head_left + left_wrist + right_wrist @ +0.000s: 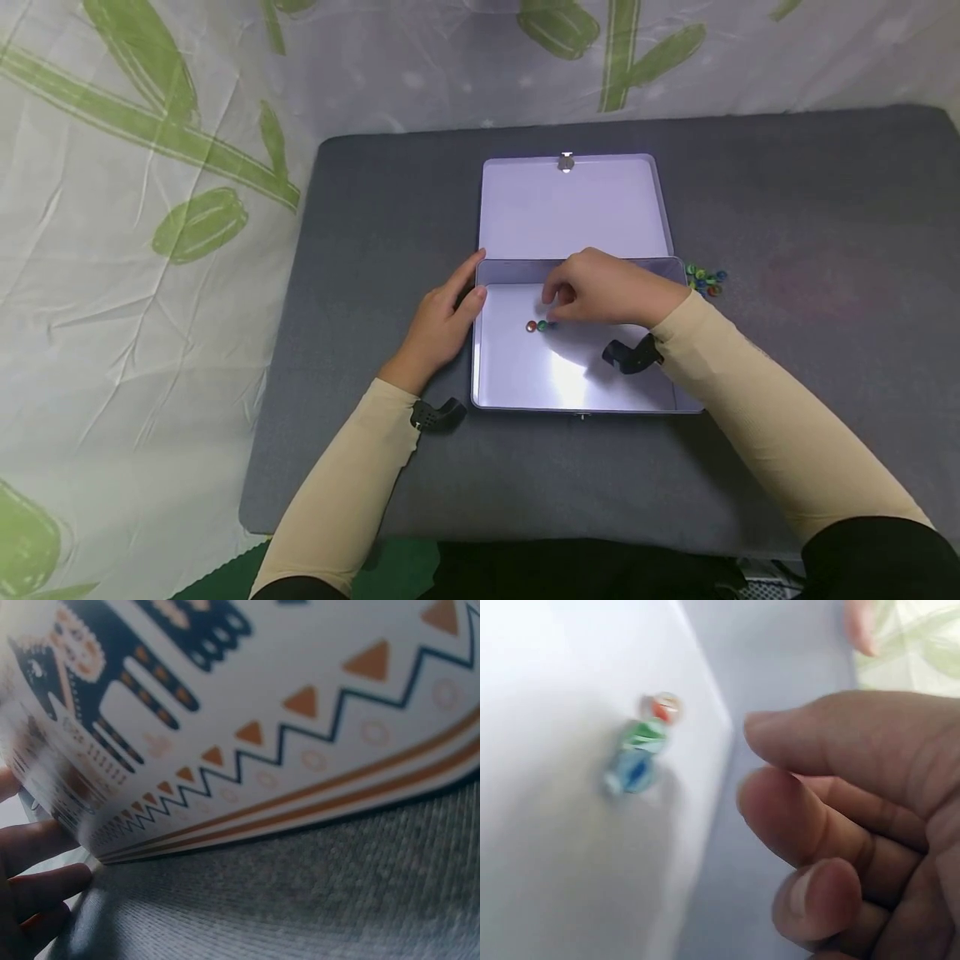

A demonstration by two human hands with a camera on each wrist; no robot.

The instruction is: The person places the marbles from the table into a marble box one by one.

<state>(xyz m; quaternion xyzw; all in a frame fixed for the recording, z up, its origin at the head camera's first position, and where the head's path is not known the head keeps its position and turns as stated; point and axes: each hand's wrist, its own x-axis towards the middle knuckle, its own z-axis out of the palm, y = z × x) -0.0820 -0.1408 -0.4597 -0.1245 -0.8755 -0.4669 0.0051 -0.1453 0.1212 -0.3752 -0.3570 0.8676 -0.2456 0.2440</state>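
An open pale metal box (pixel 501 367) lies on the table, its lid (pixel 570 204) folded back. My left hand (pixel 438 325) holds the box at its left side, thumb at the rim; in the left wrist view its fingers (pixel 49 881) lie along the patterned outer wall. Over the box floor hovers my right hand (pixel 611 287), fingers loosely bent with nothing between them. Just below it, a red-streaked marble (pixel 666 709), a green marble (pixel 645 737) and a blue marble (pixel 632 772) sit in a short row on the box floor.
Several more marbles (pixel 707 280) are bunched on the grey table (pixel 825 250) just outside the box's right wall. A metal clasp (pixel 566 162) sits at the lid's far edge. White curtains with green leaves (pixel 198 225) hang behind and to the left.
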